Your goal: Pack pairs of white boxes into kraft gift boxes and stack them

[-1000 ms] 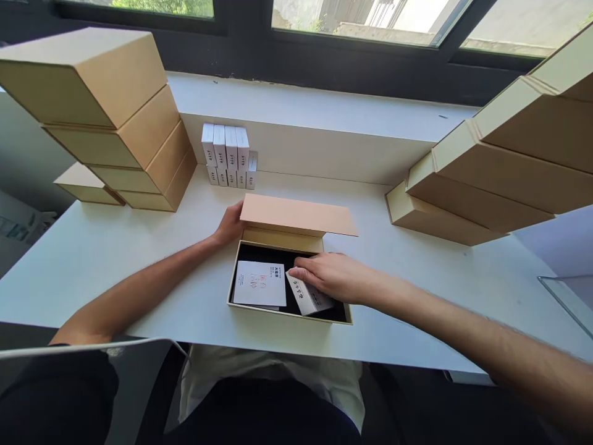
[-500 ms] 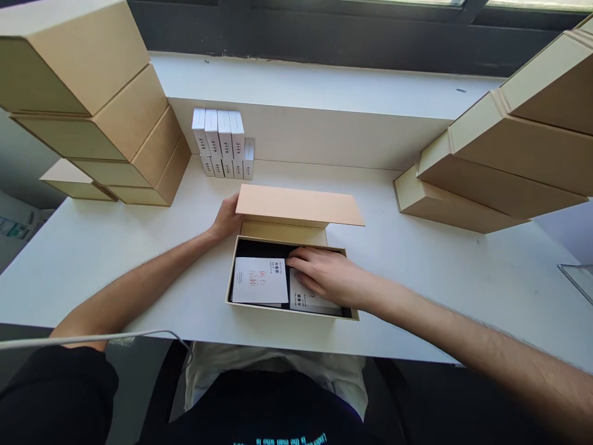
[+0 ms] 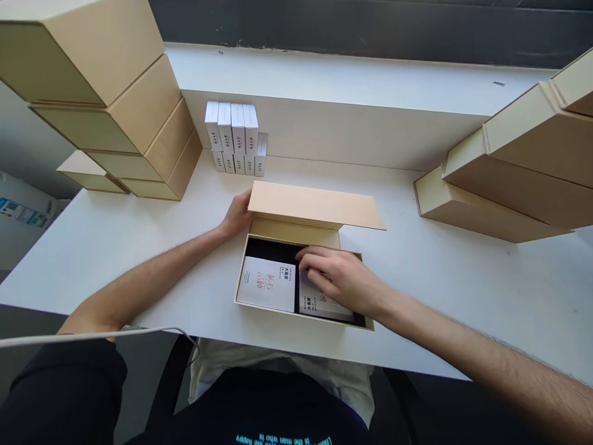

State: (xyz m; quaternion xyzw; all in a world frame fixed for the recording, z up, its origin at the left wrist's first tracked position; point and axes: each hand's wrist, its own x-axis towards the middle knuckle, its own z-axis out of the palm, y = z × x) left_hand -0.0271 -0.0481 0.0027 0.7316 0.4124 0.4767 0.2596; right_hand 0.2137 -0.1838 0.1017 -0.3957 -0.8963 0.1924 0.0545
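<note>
An open kraft gift box (image 3: 303,315) sits on the table, its tan lid (image 3: 317,204) raised at the back. Two white small tea boxes lie side by side on the black lining: the left tea box (image 3: 266,284) in full view, the right tea box (image 3: 319,303) partly under my right hand. My left hand (image 3: 238,213) holds the lid at its left edge, fingers hidden behind it. Over the right tea box, my right hand (image 3: 340,275) has loosely bent fingers set apart and nothing gripped between them; its fingertips are by the middle of the box.
Several kraft boxes (image 3: 143,111) are stacked at the left, more kraft boxes (image 3: 504,167) at the right. Several white small boxes (image 3: 236,130) stand in two layers against the back ledge (image 3: 347,133). A white cable (image 3: 92,337) crosses at lower left.
The left tea box now sits lower and straighter in the gift box. My right fingers have come off its corner. The whole view has shifted slightly; my left hand stays at the lid.
</note>
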